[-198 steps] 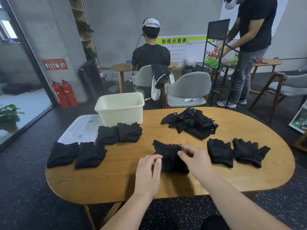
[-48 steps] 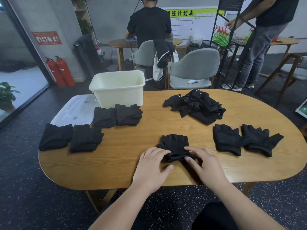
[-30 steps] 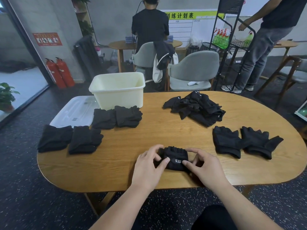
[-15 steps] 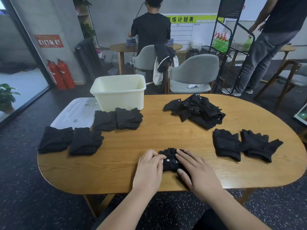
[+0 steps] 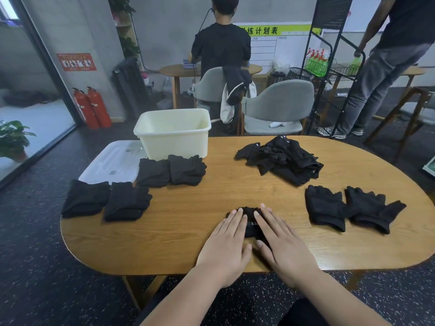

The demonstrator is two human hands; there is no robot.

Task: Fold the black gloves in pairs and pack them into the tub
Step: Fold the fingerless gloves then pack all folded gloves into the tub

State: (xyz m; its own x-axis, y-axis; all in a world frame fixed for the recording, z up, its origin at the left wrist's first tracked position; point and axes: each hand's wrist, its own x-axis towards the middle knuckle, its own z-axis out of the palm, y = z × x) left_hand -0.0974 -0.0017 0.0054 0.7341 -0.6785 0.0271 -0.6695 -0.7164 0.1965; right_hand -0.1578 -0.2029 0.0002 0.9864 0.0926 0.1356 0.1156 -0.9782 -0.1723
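A folded black glove bundle (image 5: 251,225) lies near the table's front edge. My left hand (image 5: 227,243) and my right hand (image 5: 281,244) press flat on it with straight fingers, hiding most of it. A cream tub (image 5: 174,132) stands at the back left. Folded glove pairs lie at the left (image 5: 106,201) and in front of the tub (image 5: 171,170). A loose heap of gloves (image 5: 282,158) sits at the back centre. Two flat gloves (image 5: 350,208) lie at the right.
The oval wooden table (image 5: 211,198) holds a clear lid (image 5: 113,161) beside the tub. Grey chairs (image 5: 280,107) stand behind the table. One person stands at a far table, another by a black wire rack (image 5: 329,67). Red fire extinguishers (image 5: 91,107) stand at the left.
Both hands folded the glove bundle smaller and drew it toward the table's front edge. They went from pinching its sides to lying flat on top of it.
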